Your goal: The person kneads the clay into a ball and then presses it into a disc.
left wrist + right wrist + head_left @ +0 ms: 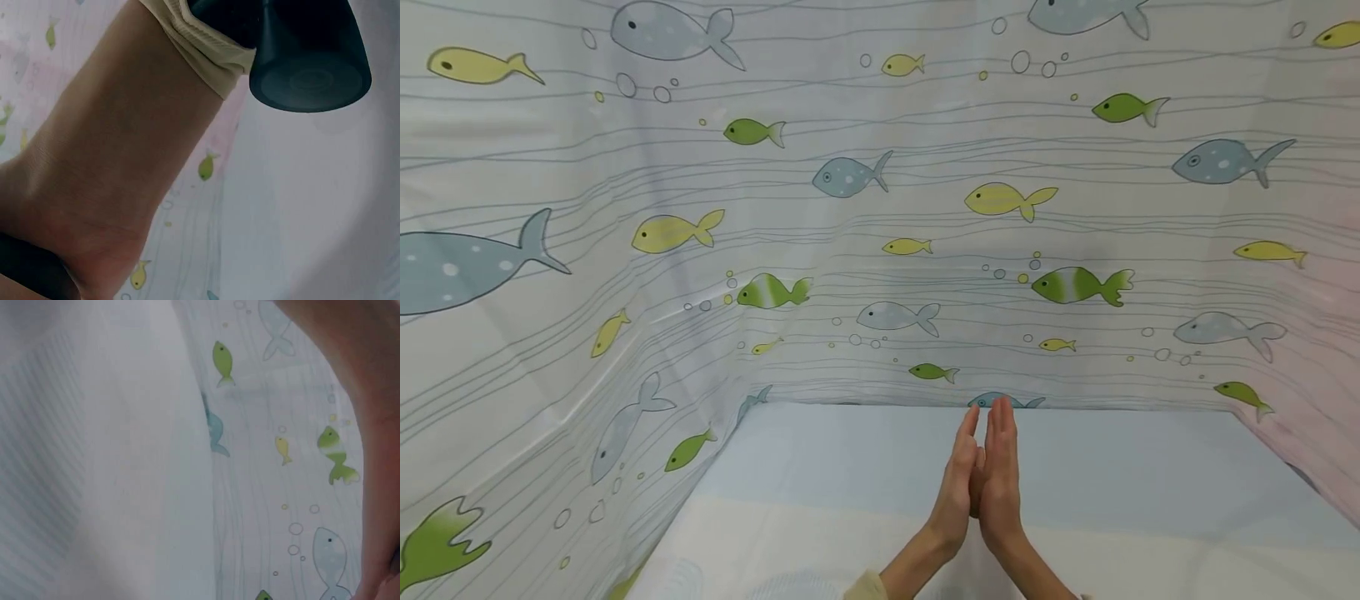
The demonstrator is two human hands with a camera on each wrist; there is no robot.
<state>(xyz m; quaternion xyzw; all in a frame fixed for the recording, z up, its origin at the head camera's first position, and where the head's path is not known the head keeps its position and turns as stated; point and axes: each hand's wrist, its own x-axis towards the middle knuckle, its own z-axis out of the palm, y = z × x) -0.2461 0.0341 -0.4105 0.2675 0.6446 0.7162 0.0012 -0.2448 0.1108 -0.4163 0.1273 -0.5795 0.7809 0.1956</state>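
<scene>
Palm against palm, my left hand (953, 492) and right hand (1002, 487) stand upright over the lower middle of the head view. Their fingers are straight and point up and away from me. The fingertips overlap the table's far edge in this view. Nothing shows between the hands; the palms themselves are hidden. In the left wrist view a bare forearm (125, 125) runs down from a beige sleeve (212, 62), beside a dark rounded device (312, 81). Part of a wrist (381, 450) fills the right edge of the right wrist view.
A pale blue and white tabletop (820, 475) lies under the hands, with striped patches near its front. Behind it and at both sides hangs a white curtain (850, 275) printed with blue, green and yellow fish and wavy lines.
</scene>
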